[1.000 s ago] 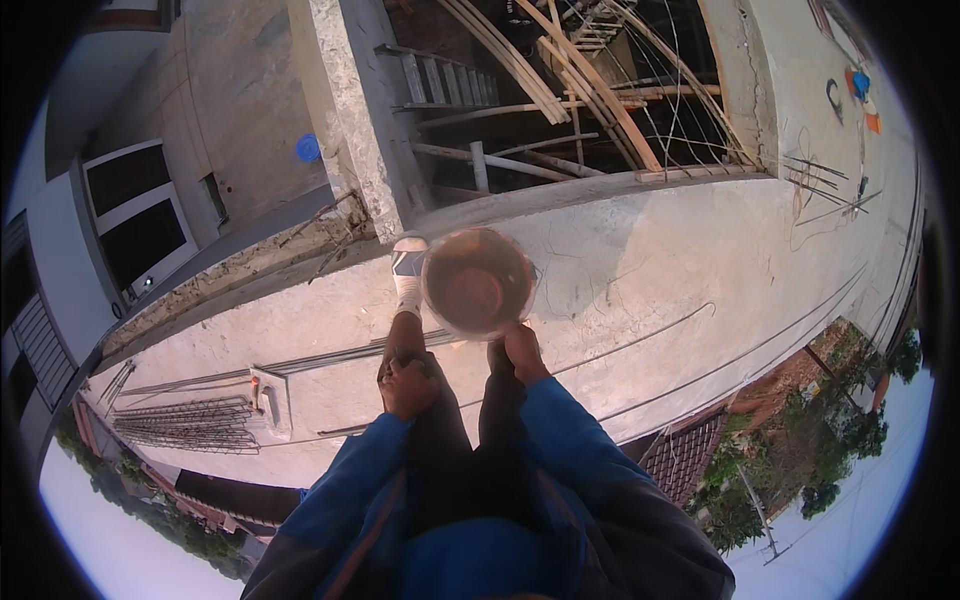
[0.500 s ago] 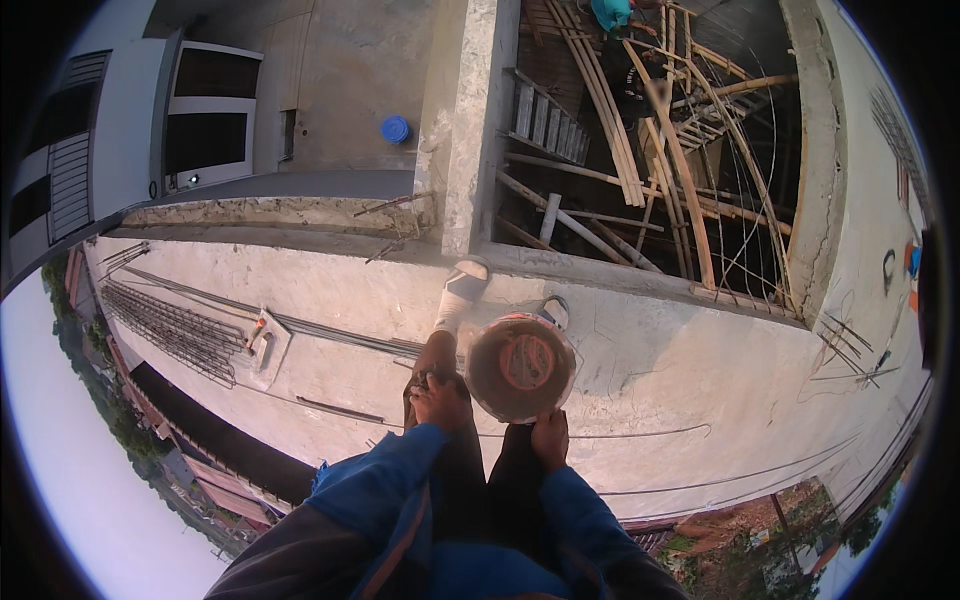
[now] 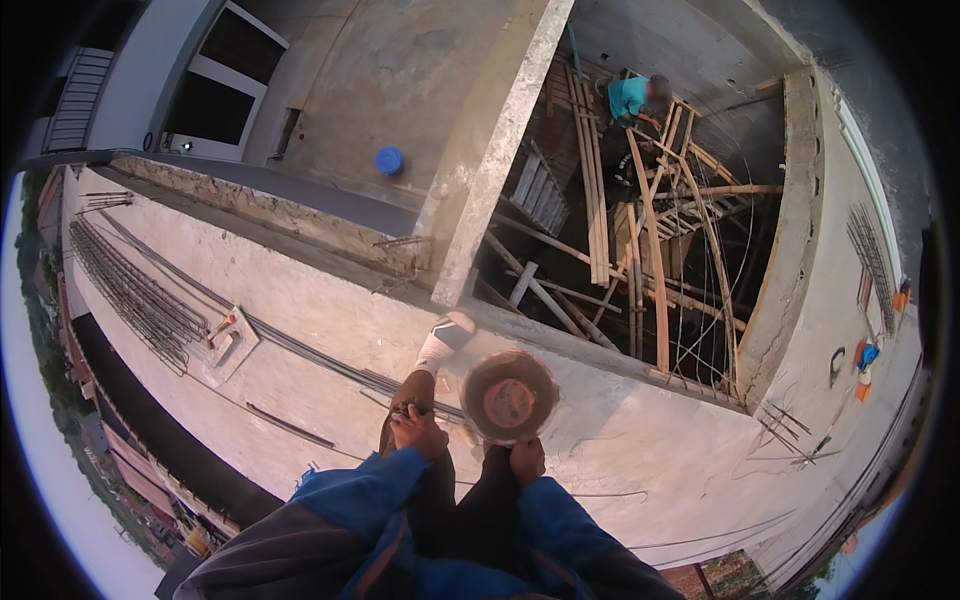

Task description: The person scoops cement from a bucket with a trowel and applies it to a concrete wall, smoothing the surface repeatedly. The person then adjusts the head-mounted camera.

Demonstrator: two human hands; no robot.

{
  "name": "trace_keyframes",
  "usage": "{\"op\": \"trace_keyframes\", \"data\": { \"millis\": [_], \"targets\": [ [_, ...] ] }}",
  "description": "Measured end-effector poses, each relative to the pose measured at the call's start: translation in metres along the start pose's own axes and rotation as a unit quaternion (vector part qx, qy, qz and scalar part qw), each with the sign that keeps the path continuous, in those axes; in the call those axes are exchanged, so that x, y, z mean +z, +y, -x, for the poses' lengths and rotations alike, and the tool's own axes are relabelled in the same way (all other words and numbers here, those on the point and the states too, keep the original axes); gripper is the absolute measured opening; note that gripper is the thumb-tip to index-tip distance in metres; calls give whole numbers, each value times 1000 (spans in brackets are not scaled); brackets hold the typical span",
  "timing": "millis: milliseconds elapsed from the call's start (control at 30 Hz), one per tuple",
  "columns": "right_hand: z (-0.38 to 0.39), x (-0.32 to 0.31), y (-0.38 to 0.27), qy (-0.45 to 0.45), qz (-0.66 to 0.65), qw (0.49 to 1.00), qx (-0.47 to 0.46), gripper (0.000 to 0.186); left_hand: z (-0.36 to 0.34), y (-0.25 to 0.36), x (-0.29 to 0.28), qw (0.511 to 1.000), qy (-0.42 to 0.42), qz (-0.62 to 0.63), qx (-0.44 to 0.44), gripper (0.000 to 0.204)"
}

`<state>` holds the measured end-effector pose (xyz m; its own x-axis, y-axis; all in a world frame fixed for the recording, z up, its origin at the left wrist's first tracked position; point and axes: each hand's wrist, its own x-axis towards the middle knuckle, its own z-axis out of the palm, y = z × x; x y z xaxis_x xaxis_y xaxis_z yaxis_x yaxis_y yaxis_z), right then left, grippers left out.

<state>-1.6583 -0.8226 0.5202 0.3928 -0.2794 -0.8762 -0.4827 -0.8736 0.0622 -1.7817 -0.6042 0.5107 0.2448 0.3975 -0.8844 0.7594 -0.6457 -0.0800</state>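
Observation:
My right hand (image 3: 527,460) is closed on the near rim of a round bucket (image 3: 478,385), which hangs in front of my right leg. Its inside is grey and dirty, with a reddish round bottom and nothing else that I can make out in it. My left hand (image 3: 420,434) lies at my left knee, its fingers curled on the dark trouser leg (image 3: 391,432). My left foot (image 3: 446,338), in a pale sock and sandal, stands on the concrete slab (image 3: 330,335). The bucket hides my right foot.
Beyond the slab's edge an opening holds bamboo poles (image 3: 650,260), planks and a ladder (image 3: 540,190). Another person (image 3: 628,97) in a teal shirt is down there. Steel bars (image 3: 290,340), a rebar cage (image 3: 135,290) and tools on a board (image 3: 232,345) lie left. A blue bucket (image 3: 388,160) stands below.
My view has turned to the right, so more of the opening and the other person shows. The bucket now covers my right foot. Both hands keep their holds.

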Motion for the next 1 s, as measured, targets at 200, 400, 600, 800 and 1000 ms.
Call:
{"op": "trace_keyframes", "data": {
  "millis": [200, 400, 600, 800, 1000],
  "targets": [
    [3, 3, -14, 1, 19, 999, -27, 75, -5, -13, -7, 999, -13, 33, 4, 62],
    [4, 5, -31, 14, 52, 999, 3, 76, -5, -22, -33, 997, -34, 65, 11, 68],
    [-32, 10, -29, 33, 44, 998, -2, 77, -13, -32, -52, 993, -24, 109, 25, 68],
    [-93, -12, -29, 9, -115, 993, 23, 68, -21, -33, -66, 996, -34, 71, 36, 63],
    [-189, 18, -43, 34, -365, 927, -83, 38, -22, -21, -61, 998, -6, 43, 51, 67]
  ]
}}
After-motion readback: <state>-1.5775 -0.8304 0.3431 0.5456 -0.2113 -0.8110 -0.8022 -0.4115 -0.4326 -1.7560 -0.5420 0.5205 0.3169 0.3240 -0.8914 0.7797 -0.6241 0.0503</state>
